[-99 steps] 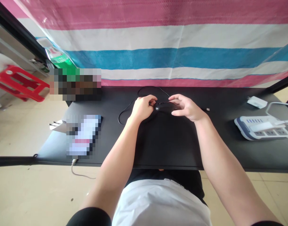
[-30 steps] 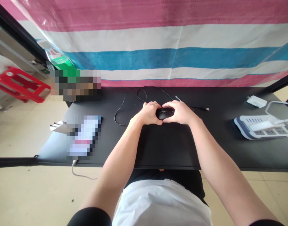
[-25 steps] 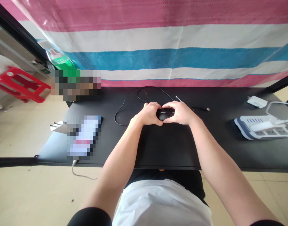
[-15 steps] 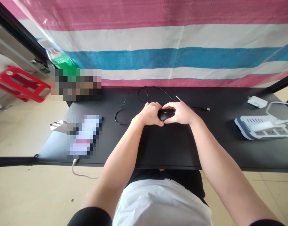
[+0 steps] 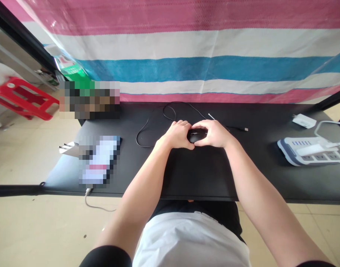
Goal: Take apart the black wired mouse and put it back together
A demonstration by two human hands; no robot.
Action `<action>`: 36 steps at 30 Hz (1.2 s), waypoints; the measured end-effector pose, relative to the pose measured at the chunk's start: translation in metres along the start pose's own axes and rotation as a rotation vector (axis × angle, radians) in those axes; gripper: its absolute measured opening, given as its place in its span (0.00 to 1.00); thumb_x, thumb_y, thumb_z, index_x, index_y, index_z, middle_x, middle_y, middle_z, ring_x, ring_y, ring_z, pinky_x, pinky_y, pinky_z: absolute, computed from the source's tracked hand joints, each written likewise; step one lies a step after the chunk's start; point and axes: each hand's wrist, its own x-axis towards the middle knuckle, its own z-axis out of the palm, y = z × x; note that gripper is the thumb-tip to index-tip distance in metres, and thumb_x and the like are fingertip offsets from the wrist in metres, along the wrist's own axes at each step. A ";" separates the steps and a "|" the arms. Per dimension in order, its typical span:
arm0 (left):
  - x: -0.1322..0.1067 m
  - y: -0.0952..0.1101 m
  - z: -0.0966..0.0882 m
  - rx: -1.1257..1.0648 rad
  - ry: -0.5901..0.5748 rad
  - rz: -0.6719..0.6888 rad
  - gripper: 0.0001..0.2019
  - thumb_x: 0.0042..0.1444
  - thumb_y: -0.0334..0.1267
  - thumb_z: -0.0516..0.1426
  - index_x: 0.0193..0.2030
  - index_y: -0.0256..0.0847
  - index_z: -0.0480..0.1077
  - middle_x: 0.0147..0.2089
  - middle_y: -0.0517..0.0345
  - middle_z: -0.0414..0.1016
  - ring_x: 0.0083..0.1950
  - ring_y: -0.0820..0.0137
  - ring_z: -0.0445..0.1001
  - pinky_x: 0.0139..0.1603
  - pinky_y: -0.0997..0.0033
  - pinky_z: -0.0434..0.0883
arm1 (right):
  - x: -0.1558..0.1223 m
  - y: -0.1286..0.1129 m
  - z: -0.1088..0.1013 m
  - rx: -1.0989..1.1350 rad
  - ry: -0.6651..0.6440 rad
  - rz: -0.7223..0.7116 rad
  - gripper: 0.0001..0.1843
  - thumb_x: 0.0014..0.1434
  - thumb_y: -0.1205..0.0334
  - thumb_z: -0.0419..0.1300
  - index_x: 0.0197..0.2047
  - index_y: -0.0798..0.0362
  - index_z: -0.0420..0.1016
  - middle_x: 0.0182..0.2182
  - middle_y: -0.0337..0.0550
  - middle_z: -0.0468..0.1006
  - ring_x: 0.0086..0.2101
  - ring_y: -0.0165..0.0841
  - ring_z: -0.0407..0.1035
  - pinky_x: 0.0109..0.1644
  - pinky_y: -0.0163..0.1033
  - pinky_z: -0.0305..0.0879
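Hands (image 5: 181, 134) closer tog., curled rnd mouse (image 5: 195, 135)

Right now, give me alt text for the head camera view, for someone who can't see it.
A person's left hand and right hand hold a black computer mouse between them over a black table. A thin black cable loops beside and behind them; a power strip lies to the right, and a striped sheet hangs behind.
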 end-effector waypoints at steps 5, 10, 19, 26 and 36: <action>-0.001 -0.001 0.004 -0.114 0.043 0.034 0.27 0.41 0.44 0.64 0.48 0.42 0.65 0.51 0.50 0.72 0.55 0.55 0.69 0.59 0.53 0.63 | 0.000 0.001 -0.001 -0.045 0.021 0.026 0.26 0.39 0.63 0.72 0.46 0.50 0.80 0.45 0.43 0.83 0.46 0.43 0.78 0.55 0.48 0.73; -0.001 0.001 0.006 -0.225 0.060 0.014 0.36 0.39 0.40 0.64 0.58 0.44 0.58 0.56 0.49 0.72 0.61 0.55 0.67 0.65 0.50 0.58 | 0.000 0.001 -0.004 -0.111 0.024 0.074 0.22 0.39 0.60 0.72 0.41 0.49 0.80 0.41 0.42 0.83 0.41 0.42 0.78 0.49 0.48 0.73; 0.001 0.003 0.007 -0.251 0.040 0.010 0.42 0.39 0.38 0.65 0.63 0.42 0.56 0.59 0.46 0.73 0.64 0.53 0.66 0.67 0.47 0.56 | 0.001 0.004 -0.003 0.025 0.039 0.093 0.23 0.33 0.61 0.74 0.37 0.50 0.79 0.41 0.41 0.81 0.41 0.42 0.78 0.52 0.50 0.73; -0.002 0.003 0.002 -0.295 0.003 -0.009 0.45 0.40 0.39 0.65 0.68 0.39 0.56 0.60 0.45 0.73 0.62 0.53 0.70 0.65 0.52 0.63 | 0.001 0.006 -0.003 0.043 0.005 0.039 0.20 0.36 0.60 0.73 0.37 0.49 0.79 0.41 0.41 0.81 0.42 0.42 0.77 0.53 0.50 0.72; -0.002 0.004 -0.001 -0.296 -0.032 -0.012 0.43 0.39 0.37 0.66 0.66 0.40 0.61 0.60 0.46 0.74 0.63 0.51 0.70 0.62 0.52 0.66 | -0.001 0.005 -0.005 0.081 -0.027 0.077 0.21 0.35 0.62 0.73 0.38 0.50 0.80 0.40 0.40 0.83 0.42 0.42 0.78 0.49 0.47 0.73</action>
